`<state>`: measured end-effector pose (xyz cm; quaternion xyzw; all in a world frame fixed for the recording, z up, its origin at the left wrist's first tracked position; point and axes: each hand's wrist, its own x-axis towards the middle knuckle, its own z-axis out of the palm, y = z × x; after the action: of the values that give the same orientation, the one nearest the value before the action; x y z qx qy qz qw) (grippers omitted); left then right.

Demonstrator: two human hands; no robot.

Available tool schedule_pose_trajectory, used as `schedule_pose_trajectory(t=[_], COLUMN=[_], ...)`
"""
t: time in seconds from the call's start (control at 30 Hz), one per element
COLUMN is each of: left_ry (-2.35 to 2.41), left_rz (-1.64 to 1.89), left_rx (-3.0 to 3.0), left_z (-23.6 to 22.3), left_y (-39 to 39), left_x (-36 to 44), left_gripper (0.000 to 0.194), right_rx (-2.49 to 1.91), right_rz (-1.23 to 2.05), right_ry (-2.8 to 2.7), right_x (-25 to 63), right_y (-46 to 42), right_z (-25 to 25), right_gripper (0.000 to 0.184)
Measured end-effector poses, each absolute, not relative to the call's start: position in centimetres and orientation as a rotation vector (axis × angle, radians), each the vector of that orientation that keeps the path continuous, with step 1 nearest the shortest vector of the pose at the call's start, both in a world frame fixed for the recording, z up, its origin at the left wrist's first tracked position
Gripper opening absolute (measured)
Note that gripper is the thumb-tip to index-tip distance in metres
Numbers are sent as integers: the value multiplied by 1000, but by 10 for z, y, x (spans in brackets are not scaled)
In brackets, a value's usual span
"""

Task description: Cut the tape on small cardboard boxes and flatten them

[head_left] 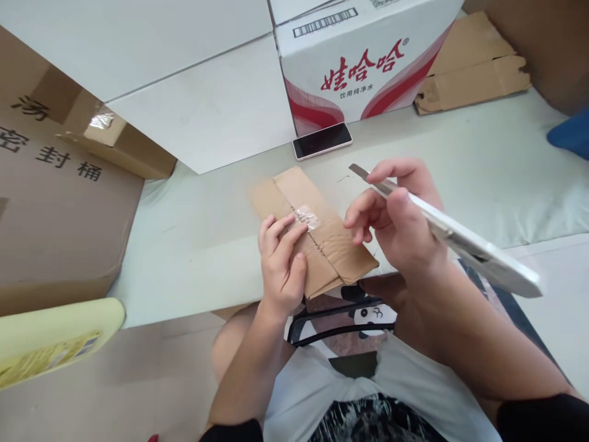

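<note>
A small flat box of brown cardboard (334, 236) lies at the table's front edge, a seam running along its top. A strip of clear tape (307, 218) crosses that seam. My left hand (283, 264) rests on the box's left side, fingers apart and lying on its top, thumb near them. In my right hand (405, 221) is a white utility knife (478, 245), held above the box's right side. Its bare metal blade points up and left, away from the cardboard. My right index finger lies along the blade end.
Behind the box lies a phone (322, 141), before a white carton with red lettering (363, 73). Large brown cartons (59, 178) stand left, near a pale yellow container (59, 331). Flattened cardboard (473, 67) lies back right; a blue object (570, 135) is at the right edge.
</note>
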<state>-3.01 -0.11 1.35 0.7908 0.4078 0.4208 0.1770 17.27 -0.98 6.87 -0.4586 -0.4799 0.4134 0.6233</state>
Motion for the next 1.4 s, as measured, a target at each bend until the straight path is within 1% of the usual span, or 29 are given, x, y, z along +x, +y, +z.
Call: schedule_pose_trajectory(t=[0.07, 0.2, 0.3, 0.47, 0.6, 0.77, 0.9, 1.0, 1.17, 1.2, 1.3, 1.4], left_ry=[1144, 1120, 1076, 1063, 1080, 1064, 1064, 1081, 1068, 1075, 1094, 1080], left_rz=[1170, 1161, 1215, 1277, 1292, 1314, 1296, 1282, 1320, 1319, 1307, 1312], left_rx=[2269, 2328, 2339, 2344, 2336, 2339, 2334, 2344, 2305, 2303, 2310, 2314], left_z=[14, 12, 8, 4, 3, 3, 3, 2, 0, 0, 1, 3], left_y=[-3, -3, -2, 1, 1, 1, 1, 1, 0, 0, 0, 0], left_x=[-28, -27, -26, -26, -26, -26, -27, -27, -26, -26, -26, -26], left_gripper=[39, 42, 43, 42, 42, 41, 42, 43, 40, 40, 39, 39], right_rx=[-1110, -1339, -1396, -1455, -1414, -1376, -1356, -1366, -1252, -1247, -1305, -1366], right_rz=[970, 954, 947, 898, 859, 895, 910, 933, 923, 891, 809, 797], right_ry=[-1166, -1508, -1673, -1661, -1584, -1540, -1521, -1614, -1711, -1705, -1684, -1674], right_x=[171, 168, 168, 166, 166, 165, 165, 167, 170, 170, 170, 169], right_y=[-11, -7, -2, 5, 4, 0, -1, -3, -7, -7, -7, -4], right_z=[74, 74, 71, 74, 73, 68, 70, 72, 69, 69, 71, 76], right_gripper=[43, 18, 14, 8, 10, 17, 17, 14, 30, 29, 20, 17])
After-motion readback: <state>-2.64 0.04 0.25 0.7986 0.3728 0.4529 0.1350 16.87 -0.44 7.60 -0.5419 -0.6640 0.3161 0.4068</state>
